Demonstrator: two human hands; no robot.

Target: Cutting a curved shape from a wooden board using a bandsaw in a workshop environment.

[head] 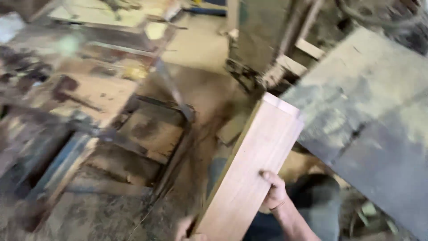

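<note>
I hold a long reddish-brown wooden plank (258, 156) tilted away from me, its far end close to a dusty grey machine table (370, 116). My right hand (274, 192) grips the plank's right edge, thumb on top. My left hand (187, 230) clasps the near left edge at the bottom of the view, partly cut off. The picture is blurred by motion.
A metal frame stand (165, 134) with wood pieces lies on the sawdust-covered floor (200, 44) at centre left. A cluttered workbench (67, 89) is at the left. Machine parts and timber offcuts (290, 62) stand at the back.
</note>
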